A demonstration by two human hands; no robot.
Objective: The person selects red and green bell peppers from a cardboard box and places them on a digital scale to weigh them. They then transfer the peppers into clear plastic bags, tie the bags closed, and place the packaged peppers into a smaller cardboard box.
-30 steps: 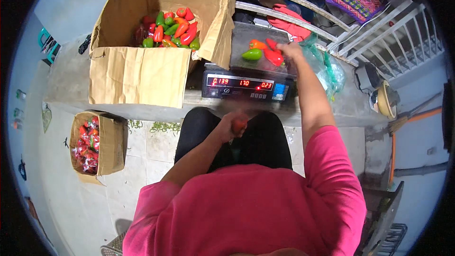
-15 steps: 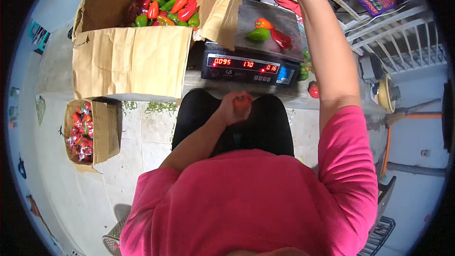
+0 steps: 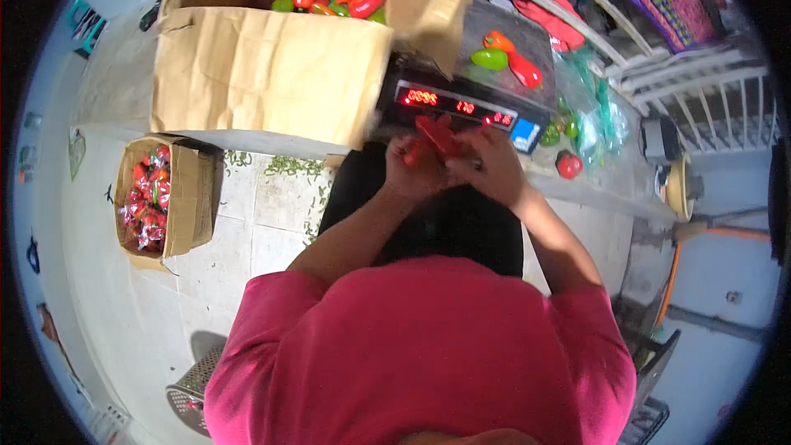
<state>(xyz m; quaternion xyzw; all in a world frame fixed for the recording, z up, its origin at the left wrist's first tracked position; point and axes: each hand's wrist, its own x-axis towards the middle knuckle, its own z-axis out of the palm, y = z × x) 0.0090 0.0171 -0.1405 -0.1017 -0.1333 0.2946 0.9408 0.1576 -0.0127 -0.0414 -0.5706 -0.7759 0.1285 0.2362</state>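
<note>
Above my lap, my two hands are close together. My left hand (image 3: 414,171) is closed around a red pepper (image 3: 413,154). Just above it, a blurred flat red piece (image 3: 437,136) sticks up between the hands; I cannot tell whether it is another pepper. My right hand (image 3: 493,166) bends its fingers in against that red piece, and what they pinch is hidden. Right beyond the hands stands a black digital scale (image 3: 449,102) with lit red digits. On its plate lie an orange pepper (image 3: 498,41), a green pepper (image 3: 489,59) and a red pepper (image 3: 526,72).
A large cardboard box (image 3: 268,74) of mixed peppers stands left of the scale. Below it is a smaller box (image 3: 189,202) with wrapped red peppers. Clear plastic bags (image 3: 608,119), a red pepper (image 3: 568,165) and a red cloth (image 3: 548,15) lie to the right. Green scraps (image 3: 295,166) litter the floor.
My right hand has come back from the far top edge down to my left hand. A red piece now shows between them. The view has shifted, so the boxes and scale sit differently.
</note>
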